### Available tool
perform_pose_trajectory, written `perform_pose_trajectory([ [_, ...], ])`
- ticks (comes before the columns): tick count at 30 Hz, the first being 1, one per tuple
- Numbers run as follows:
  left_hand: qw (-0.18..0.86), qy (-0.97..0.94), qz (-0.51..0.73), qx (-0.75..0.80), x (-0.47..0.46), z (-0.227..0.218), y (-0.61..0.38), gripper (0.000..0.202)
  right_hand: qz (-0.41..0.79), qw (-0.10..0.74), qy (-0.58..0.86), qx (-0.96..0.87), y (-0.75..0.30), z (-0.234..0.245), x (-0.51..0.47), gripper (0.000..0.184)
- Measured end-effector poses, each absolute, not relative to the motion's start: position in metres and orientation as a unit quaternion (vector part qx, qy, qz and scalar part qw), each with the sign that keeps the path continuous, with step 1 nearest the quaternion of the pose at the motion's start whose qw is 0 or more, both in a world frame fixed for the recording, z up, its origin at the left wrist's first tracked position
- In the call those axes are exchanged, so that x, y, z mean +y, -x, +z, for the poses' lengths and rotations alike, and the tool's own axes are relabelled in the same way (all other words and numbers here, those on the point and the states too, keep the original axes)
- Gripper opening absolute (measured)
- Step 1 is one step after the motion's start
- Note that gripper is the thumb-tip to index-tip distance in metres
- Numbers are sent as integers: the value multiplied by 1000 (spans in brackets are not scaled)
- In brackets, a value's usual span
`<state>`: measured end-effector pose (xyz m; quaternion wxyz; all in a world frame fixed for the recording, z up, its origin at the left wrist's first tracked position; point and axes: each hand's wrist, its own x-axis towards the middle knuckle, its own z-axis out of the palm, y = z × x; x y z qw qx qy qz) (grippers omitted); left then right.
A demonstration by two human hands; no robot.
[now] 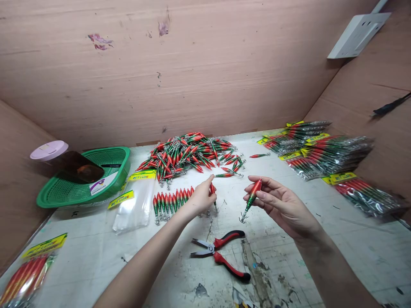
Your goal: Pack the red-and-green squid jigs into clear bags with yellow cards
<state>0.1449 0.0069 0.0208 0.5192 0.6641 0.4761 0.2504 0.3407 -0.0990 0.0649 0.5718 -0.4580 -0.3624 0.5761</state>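
Between the thumb and fingertips of our right hand (279,205) we pinch a lure (253,194). It is a slim spindle, red at the top and green lower down, with a cluster of small hooks at its bottom end. It hangs tilted above the table (353,256), just right of the middle. Our left hand (201,199) closes narrowly on a second lure (212,189) at the right end of a row of lures (170,200), which lie side by side with their red tips pointing away from us. Behind the row lies a loose pile of lures (189,154) in the same colours.

Near us, between our forearms, a pair of red-handled pliers (221,252) lies with its jaws open. Left of the row lie empty clear bags (135,205) with yellow headers. A green basket (58,194) beyond them holds a dark flat thing (80,167) and a card. Filled bags (321,154) are stacked at the far right, and another filled bag (25,273) lies at the near left.

Both our forearms reach in from below. Our right palm faces left with the wrist bent back, and our left hand is palm down.
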Motion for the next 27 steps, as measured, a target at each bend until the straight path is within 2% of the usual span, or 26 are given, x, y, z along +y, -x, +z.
perform_pose_trajectory([
  [3, 484, -681, 248, 490, 10, 13, -159, 60, 572, 565, 461, -374, -338, 64, -99, 38],
  [6, 471, -688, 260, 487, 2, 18, -165, 47, 563, 565, 469, -380, -335, 61, -100, 36],
  [10, 522, -692, 256, 428, -18, 39, -160, 26, 574, 555, 457, -392, -328, 56, -99, 29],
  [14, 707, -583, 229, 328, -33, 57, -151, 38, 585, 539, 439, -418, -317, 56, -100, 23],
  [16, 766, -519, 221, 307, -37, 61, -145, 43, 586, 533, 437, -426, -310, 57, -101, 22],
  [23, 760, -541, 181, 312, -40, 66, -123, 36, 605, 472, 463, -443, -298, 53, -97, 28],
  [27, 736, -560, 145, 352, -41, 70, -118, 46, 570, 461, 490, -472, -287, 50, -96, 26],
])
